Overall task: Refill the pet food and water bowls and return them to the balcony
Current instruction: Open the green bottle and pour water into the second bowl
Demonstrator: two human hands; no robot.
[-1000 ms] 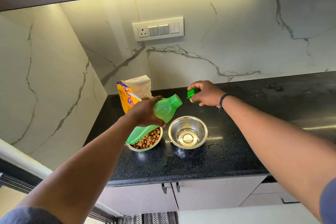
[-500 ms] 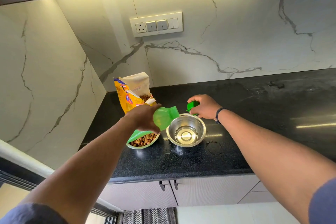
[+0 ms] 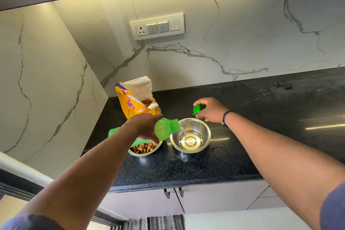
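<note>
My left hand (image 3: 143,127) grips a green plastic bottle (image 3: 164,129), tipped on its side with its mouth over a steel bowl (image 3: 202,130). A thin stream of water runs from the mouth into the bowl, which holds a shallow pool. My right hand (image 3: 211,109) holds the green bottle cap (image 3: 198,108) just behind the bowl's far rim. To the left, partly hidden under the bottle and my left hand, a second bowl (image 3: 144,150) is filled with brown kibble. Behind it stands an open yellow pet food bag (image 3: 136,97).
Everything sits on a black granite countertop (image 3: 270,117) in a corner of marble walls. Water spots (image 3: 219,152) lie on the counter right of the steel bowl. A switch panel (image 3: 157,27) is on the back wall. Cabinet doors with handles (image 3: 172,192) are below the counter edge.
My left hand has lowered and tipped the bottle from above the bowls until its mouth is over the steel bowl, and water now pours. My right hand with the cap stays behind the bowl.
</note>
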